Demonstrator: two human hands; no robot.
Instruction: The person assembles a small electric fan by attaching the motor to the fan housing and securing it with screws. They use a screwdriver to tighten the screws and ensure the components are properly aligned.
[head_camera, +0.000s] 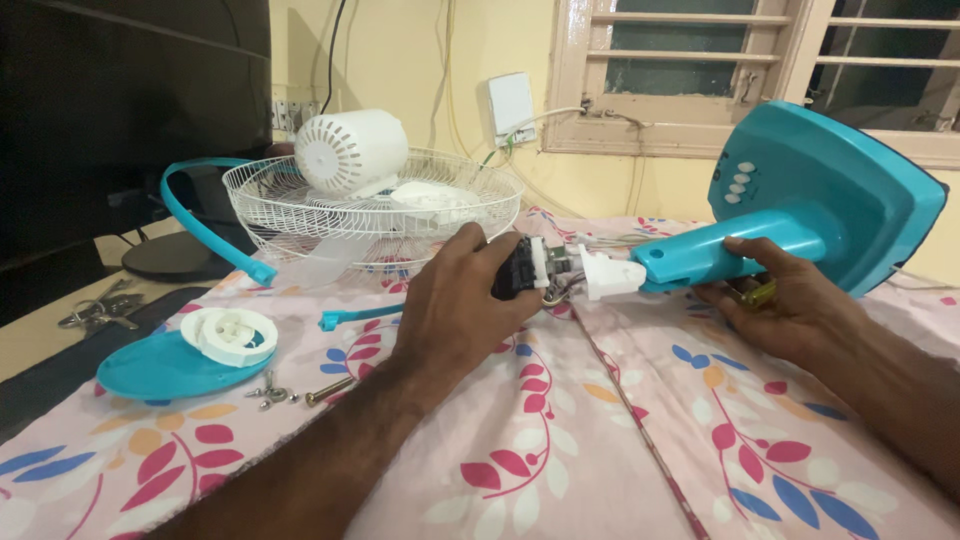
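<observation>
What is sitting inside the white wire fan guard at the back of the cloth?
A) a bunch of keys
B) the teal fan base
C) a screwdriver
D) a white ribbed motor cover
D: the white ribbed motor cover rests in the white wire fan guard, while the teal fan base is off to the right, its neck held by the right hand.

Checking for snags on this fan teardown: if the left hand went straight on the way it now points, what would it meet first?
The left hand points right, gripping the dark part. Straight on, it would first meet the white connector at the teal stand neck, though depth is unclear.
</observation>
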